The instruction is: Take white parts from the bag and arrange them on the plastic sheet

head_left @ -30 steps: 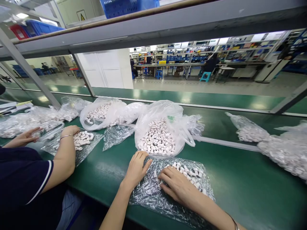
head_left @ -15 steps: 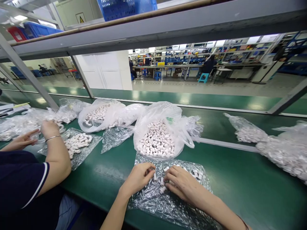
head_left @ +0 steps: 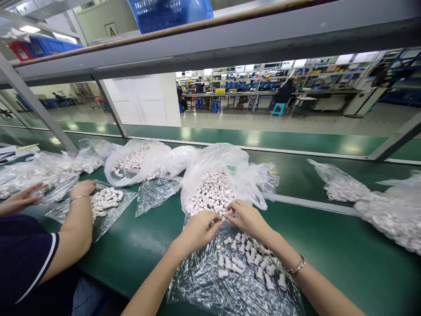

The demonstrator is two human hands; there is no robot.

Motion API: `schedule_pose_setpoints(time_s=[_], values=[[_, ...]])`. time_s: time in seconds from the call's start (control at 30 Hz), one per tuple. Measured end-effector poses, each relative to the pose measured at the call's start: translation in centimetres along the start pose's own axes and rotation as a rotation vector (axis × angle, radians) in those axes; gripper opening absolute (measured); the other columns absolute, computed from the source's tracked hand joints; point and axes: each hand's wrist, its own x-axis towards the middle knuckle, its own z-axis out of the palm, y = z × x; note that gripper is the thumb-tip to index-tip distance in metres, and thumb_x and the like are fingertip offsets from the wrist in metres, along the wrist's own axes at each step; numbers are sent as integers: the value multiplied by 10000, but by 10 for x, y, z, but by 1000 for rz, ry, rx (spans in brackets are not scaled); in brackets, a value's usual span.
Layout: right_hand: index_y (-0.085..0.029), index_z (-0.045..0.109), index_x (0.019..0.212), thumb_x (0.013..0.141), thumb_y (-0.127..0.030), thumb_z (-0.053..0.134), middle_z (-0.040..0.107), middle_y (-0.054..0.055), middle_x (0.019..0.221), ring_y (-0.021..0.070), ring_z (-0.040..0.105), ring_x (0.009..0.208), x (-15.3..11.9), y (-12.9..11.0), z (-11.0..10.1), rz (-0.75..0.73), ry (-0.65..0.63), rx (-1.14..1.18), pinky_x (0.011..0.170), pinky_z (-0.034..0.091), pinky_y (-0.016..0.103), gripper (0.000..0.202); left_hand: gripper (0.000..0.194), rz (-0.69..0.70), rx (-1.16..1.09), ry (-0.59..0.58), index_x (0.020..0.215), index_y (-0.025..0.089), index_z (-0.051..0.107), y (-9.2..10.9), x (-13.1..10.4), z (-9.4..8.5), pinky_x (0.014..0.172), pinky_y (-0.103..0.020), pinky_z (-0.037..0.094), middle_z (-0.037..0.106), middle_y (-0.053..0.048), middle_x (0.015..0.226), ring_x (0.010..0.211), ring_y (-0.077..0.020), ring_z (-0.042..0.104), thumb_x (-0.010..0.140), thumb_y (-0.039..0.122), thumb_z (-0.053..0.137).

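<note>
At the front lip of an open plastic bag (head_left: 189,193) full of small white fittings (head_left: 213,193), my two hands almost meet. My left hand (head_left: 202,227) is closed in a pinch, and what lies between thumb and fingers is hidden. Beside it, my right hand (head_left: 248,219) bends its fingers inward over the nearest fittings; its fingertips are closed, with their contents too small to make out. Below both hands a clear plastic sheet (head_left: 210,292) lies flat, bearing several loose white tubular fittings (head_left: 259,274), most of them under my right forearm.
To the left, a co-worker's hand (head_left: 82,189) reaches over another pile of fittings (head_left: 107,198). A second open bag (head_left: 112,169) and a crumpled clear bag (head_left: 156,195) stand between us. Filled bags (head_left: 391,210) lie at the right. A shelf beam (head_left: 230,41) crosses overhead.
Both my hands have moved up and away from the sheet to the bag's front lip. More of the loose fittings on the sheet now show. The co-worker's hand has moved down onto their pile.
</note>
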Motion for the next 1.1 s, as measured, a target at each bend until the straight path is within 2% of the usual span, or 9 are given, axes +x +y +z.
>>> schedule_pose_setpoints(time_s=[0.2,0.27,0.43,0.57,0.63,0.73,0.8,0.9,1.1], values=[[-184,605,875,922,-297,588,596,39,853,206,573,797,8,8,10,41,9,92,686,422,301,124,122,52,301,43,1017,220,584,-33,11,26,776,-357,479,613,-42,996,970,-240,559,907,255,623],[-187,608,894,961,-381,546,603,23,839,182,564,755,9,12,4,105,-22,287,645,418,281,214,88,57,318,48,988,221,571,-36,7,27,771,-345,473,594,-38,1003,966,-232,549,910,204,608],[-182,576,804,912,-498,630,507,-30,722,130,489,672,14,18,-13,313,-114,1132,653,423,263,338,69,92,317,21,917,220,556,-32,3,27,767,-342,463,593,-35,945,929,-224,545,953,176,517],[-197,562,882,916,-536,576,592,39,937,183,583,863,16,17,-15,322,-143,1335,742,510,315,341,90,99,335,-15,908,216,546,-30,2,28,745,-337,451,599,-32,918,909,-221,545,966,178,488],[-213,559,1004,942,-562,503,599,53,1011,175,589,831,16,17,-15,318,-134,1374,674,515,301,360,83,96,321,-35,917,212,546,-28,1,27,734,-326,443,600,-32,917,895,-213,549,966,177,488],[-215,563,1026,961,-559,478,591,11,851,128,501,610,14,18,-17,285,-115,1102,506,392,247,361,87,112,294,-68,1004,215,566,-26,-2,26,733,-311,436,598,-36,944,908,-208,556,957,173,507],[-209,580,946,975,-477,508,574,-14,747,131,483,582,11,18,-16,216,-103,675,509,341,248,279,142,142,302,-98,1075,227,579,-26,-3,27,713,-298,426,588,-32,936,899,-201,552,960,179,512],[-197,577,857,965,-319,572,596,-3,755,165,549,655,5,14,-8,130,-92,101,546,317,260,163,169,190,341,-136,1104,237,595,-25,-4,31,669,-282,398,562,-25,887,840,-185,535,981,203,485],[-162,564,956,884,-286,719,630,54,930,220,619,755,-2,8,14,26,-133,-242,518,249,274,212,177,220,364,-140,1039,212,605,-25,-4,36,656,-273,378,546,-30,854,819,-178,522,1005,218,431]])
